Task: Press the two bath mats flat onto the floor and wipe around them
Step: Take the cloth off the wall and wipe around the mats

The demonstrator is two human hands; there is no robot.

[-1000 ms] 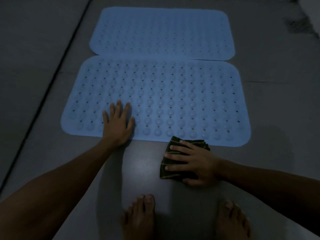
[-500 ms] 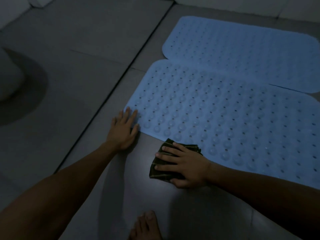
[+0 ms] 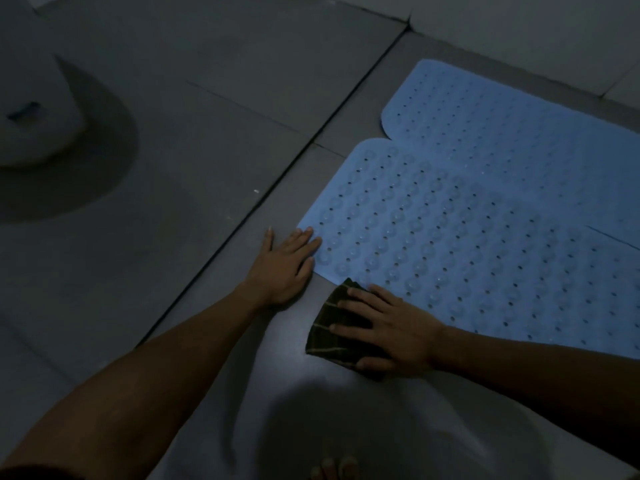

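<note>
Left hand (image 3: 282,263) flat, fingertips apparently on near mat (image 3: 467,244); right hand (image 3: 391,329) presses cloth (image 3: 332,341).

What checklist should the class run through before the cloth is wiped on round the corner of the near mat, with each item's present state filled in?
1. Cloth under control: ok. The right hand lies flat on the dark cloth, fingers straight.
2. Cloth on bare floor: mostly ok. Its far tip touches or overlaps the near mat edge.
3. Near corner held: ok. The left hand lies flat, fingertips on the mat corner, palm on the floor.
4. Near mat flat: ok where visible; its right end is out of view.
5. Far mat flat: ok where visible.
6. Floor already clean: cannot tell, the light is too dim.
</note>
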